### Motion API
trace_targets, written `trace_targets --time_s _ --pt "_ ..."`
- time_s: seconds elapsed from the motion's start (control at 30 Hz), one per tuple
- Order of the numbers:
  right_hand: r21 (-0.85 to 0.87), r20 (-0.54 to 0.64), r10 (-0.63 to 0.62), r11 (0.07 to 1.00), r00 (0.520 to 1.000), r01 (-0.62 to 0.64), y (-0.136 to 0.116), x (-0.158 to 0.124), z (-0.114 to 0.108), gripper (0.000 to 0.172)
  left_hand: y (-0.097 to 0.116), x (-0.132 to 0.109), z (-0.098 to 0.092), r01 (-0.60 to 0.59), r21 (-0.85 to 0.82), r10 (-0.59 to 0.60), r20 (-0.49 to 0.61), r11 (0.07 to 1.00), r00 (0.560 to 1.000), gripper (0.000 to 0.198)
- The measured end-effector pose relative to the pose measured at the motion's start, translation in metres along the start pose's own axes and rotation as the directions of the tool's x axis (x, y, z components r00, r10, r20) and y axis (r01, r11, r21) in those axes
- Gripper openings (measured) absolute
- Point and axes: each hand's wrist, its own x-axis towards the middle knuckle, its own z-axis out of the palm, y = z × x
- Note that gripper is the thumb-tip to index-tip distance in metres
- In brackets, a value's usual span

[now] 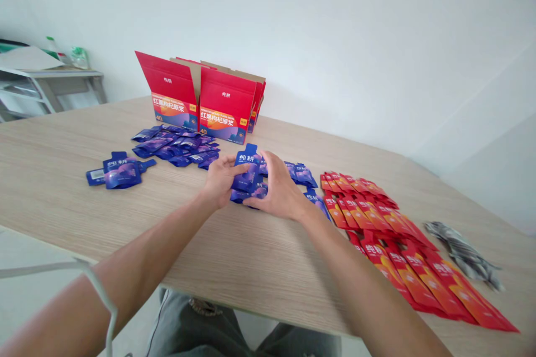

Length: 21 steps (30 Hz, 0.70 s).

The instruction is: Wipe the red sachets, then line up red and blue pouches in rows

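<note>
A blue spouted pouch [246, 170] with white lettering is held near the table's middle by my left hand [221, 180], thumb across its front. Close on its right, my right hand [281, 188] curves around more blue pouches [260, 188], thumb along their lower edge and fingers at the upper side. The held pouch partly covers those behind it. Beyond my right hand lie further blue pouches [305, 174], partly hidden by it.
Open red cartons [224, 103] stand at the back. In front is a heap of blue pouches [176, 144]; a few more [121, 173] lie farther left. Overlapping rows of red pouches [377, 217] cover the right side, beside a grey patterned cloth [463, 251]. A white cable [98, 284] hangs lower left.
</note>
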Motion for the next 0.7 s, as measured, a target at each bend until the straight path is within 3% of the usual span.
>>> trace_targets --time_s 0.17,0.37,0.53,0.7 --pt "-0.021 0.087 0.062 0.998 0.994 -0.06 0.001 0.009 0.001 0.129 -0.013 -0.001 -0.003 -0.051 0.046 0.053 -0.041 0.998 0.998 0.053" --pt "0.046 0.088 0.085 0.995 0.992 -0.09 0.002 0.012 0.006 0.131 -0.015 -0.002 -0.006 -0.081 0.081 0.084 -0.033 0.993 0.996 0.056" --pt "0.047 0.06 0.04 0.998 0.997 -0.043 0.006 0.017 0.006 0.127 -0.014 0.001 -0.005 -0.076 0.101 0.077 -0.006 0.992 0.997 0.05" --pt "0.097 0.027 0.033 0.995 0.999 -0.036 0.016 0.028 0.003 0.125 -0.008 0.002 -0.002 -0.063 0.021 0.063 0.033 0.998 0.997 0.035"
